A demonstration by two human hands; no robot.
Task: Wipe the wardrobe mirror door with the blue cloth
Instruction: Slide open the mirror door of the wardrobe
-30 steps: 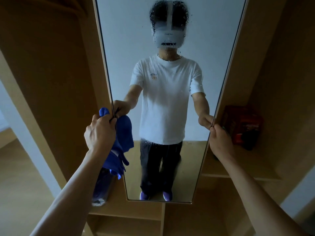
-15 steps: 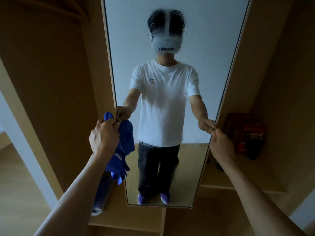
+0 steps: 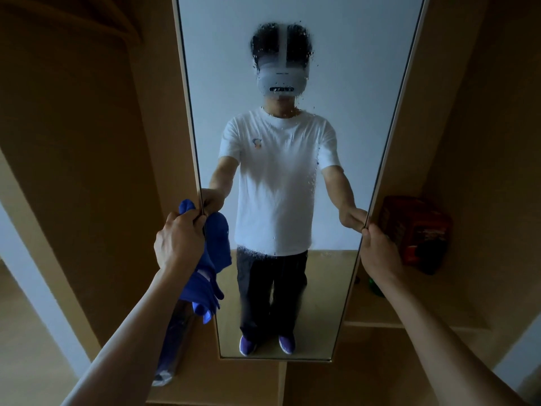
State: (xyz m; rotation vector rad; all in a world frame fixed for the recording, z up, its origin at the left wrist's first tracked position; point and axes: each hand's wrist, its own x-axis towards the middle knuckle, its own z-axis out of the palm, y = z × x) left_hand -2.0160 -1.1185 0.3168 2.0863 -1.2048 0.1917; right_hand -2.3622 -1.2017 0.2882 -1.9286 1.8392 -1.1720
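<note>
The left hand (image 3: 178, 241) is gripping both the blue cloth (image 3: 215, 259) and the left edge of the mirror door (image 3: 351, 83); the right hand (image 3: 377, 250) is pinching the right edge. Droplets are clinging to the glass, so wiping looks largely undone. Both arms are reaching forward, nearly straight.

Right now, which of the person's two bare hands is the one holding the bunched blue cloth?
The left hand: it pinches the mirror door's left edge with the blue cloth dangling from it. The right hand grips the right edge, holding no cloth.
</note>
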